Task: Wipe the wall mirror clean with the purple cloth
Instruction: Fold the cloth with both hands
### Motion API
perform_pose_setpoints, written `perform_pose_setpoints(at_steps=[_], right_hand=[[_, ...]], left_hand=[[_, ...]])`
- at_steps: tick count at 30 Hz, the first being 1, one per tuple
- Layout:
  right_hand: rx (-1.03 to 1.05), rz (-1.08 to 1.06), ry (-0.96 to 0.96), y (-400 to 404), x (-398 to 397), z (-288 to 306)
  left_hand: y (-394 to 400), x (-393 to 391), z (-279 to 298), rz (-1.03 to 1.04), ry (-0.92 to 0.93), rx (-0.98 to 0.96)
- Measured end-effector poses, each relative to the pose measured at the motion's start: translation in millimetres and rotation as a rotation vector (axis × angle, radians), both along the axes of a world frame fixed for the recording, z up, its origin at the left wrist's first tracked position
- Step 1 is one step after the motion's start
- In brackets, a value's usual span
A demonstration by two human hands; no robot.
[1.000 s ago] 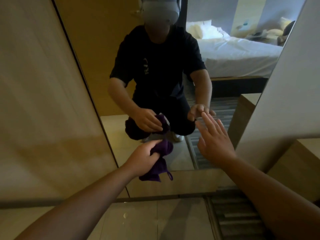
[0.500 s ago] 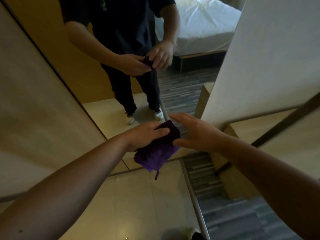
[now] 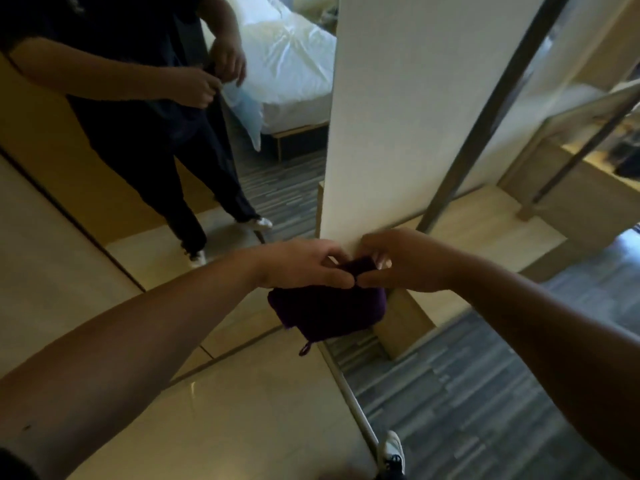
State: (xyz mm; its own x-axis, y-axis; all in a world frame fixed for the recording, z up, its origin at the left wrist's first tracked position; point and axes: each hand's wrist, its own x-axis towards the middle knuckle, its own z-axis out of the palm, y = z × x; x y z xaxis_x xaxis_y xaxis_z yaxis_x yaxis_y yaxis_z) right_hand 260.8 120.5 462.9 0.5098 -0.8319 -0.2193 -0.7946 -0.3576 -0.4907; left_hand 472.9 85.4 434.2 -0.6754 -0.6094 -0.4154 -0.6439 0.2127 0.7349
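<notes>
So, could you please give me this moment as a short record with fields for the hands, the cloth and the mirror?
left hand: left hand pinches the cloth's top edge
right hand: right hand grips the same edge, fingertips meeting the left's
cloth: purple cloth hangs bunched below both hands, small loop dangling
mirror: wall mirror ahead on the left, cloth not touching it
wiping: not under way

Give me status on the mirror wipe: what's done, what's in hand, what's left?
Done: the purple cloth is picked up; whether any of the mirror has been wiped cannot be told. In hand: left hand and right hand both pinch the cloth's top edge in front of the white wall, apparently refolding it, off the glass. Left: press the cloth to the mirror and wipe it.
</notes>
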Motion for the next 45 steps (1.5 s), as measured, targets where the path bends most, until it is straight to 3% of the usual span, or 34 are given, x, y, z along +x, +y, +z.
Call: perform_pose_setpoints(at_steps=[6,12,18,22,33,40,42,45], right_hand=[[0.019,-0.294,-0.064,29.0,-105.5,-3.2],[0.083,-0.307,0.005,34.8,-220.5,-26.3],[0.147,-0.105,0.294,1.4,-334.2,-63.7],[0.143,-0.032,0.384,-26.7,-388.8,-93.2],[0.287,0.058,0.328,-96.1,-427.4,-233.9],[0.224,-0.048,0.291,-155.4,-441.5,-334.0],[0.14,-0.088,0.282,-172.7,-445.3,-355.6],[-0.088,-0.175,0.232,-191.8,-452.4,-386.1]], left_hand=[[8.8,-75.2,-24.4,-0.188,-0.043,-0.396],[-7.9,-188.3,-36.5,-0.327,-0.117,-0.366],[-38.7,-312.0,-71.0,-0.34,-0.211,-0.347],[-51.2,-366.7,-99.6,-0.306,-0.287,-0.387],[-77.7,-408.3,-222.6,-0.165,-0.382,-0.346],[-133.4,-429.5,-309.4,-0.089,-0.466,-0.33],[-154.5,-437.3,-332.4,-0.065,-0.478,-0.426],[-179.3,-444.7,-368.9,0.005,-0.396,-0.724]])
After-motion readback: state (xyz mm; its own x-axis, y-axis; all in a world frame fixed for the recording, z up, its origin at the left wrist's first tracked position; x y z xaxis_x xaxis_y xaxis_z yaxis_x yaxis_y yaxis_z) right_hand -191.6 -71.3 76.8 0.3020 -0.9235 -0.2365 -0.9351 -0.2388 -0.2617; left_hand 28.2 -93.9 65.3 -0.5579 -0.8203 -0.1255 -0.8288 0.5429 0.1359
